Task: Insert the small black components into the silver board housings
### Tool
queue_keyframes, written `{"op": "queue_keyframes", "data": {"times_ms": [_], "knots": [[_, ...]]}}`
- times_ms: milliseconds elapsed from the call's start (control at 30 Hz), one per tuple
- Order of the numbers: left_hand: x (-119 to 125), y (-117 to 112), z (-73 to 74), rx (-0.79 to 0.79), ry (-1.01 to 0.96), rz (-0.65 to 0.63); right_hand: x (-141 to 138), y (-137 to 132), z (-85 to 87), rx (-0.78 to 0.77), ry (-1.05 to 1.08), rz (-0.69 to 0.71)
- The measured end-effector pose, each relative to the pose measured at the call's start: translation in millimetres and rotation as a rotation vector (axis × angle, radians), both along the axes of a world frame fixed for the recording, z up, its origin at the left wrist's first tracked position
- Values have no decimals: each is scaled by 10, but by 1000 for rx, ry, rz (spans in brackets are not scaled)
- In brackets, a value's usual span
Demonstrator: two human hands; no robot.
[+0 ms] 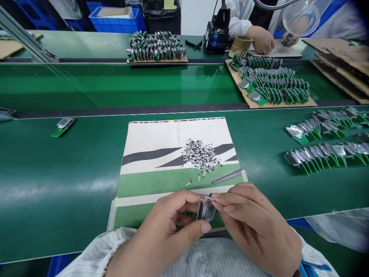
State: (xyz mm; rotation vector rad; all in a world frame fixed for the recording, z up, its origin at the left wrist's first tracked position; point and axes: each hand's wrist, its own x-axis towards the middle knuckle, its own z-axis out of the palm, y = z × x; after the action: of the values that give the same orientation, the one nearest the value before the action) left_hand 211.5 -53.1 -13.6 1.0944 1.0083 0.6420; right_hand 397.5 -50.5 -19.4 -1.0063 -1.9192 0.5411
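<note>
My left hand (167, 227) is closed around a small module (205, 209) with a shiny metal face, held upright just above the near edge of a printed card sheet (161, 142). My right hand (250, 219) pinches at the top of the same module, thumb and forefinger together; whatever small part they hold is too small to make out. A heap of tiny black-and-silver components (201, 155) lies on the sheet ahead of my hands. Tweezers (227, 176) rest on the sheet just beyond my right hand.
Rows of green boards with metal modules (323, 154) lie at the right. One lone board (62, 126) lies at the left. Beyond the glossy green conveyor belt (115, 86), two cardboard trays of boards (157, 47) (271, 82) stand, and another person's hands (261, 38) work beside a soldering station (216, 32).
</note>
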Motion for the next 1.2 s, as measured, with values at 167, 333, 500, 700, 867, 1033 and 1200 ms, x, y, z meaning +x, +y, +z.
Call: {"op": "queue_keyframes", "data": {"times_ms": [167,333,500,700,867,1033,1200], "knots": [[0,-1,3,13,-4,-16,8,-23,-6,-52,7,-8],[7,18,12,14,-3,-15,-18,39,3,20,-8,9],[6,15,3,45,51,-1,-41,149,38,102,-13,39],[-24,5,-9,95,131,-13,-43,147,-24,36,48,64],[-21,21,19,119,154,-18,-18,105,-98,-206,269,133],[-3,36,41,201,237,-69,-18,88,-108,-271,315,135],[-13,15,36,324,313,-100,-28,89,-114,-301,297,140]]}}
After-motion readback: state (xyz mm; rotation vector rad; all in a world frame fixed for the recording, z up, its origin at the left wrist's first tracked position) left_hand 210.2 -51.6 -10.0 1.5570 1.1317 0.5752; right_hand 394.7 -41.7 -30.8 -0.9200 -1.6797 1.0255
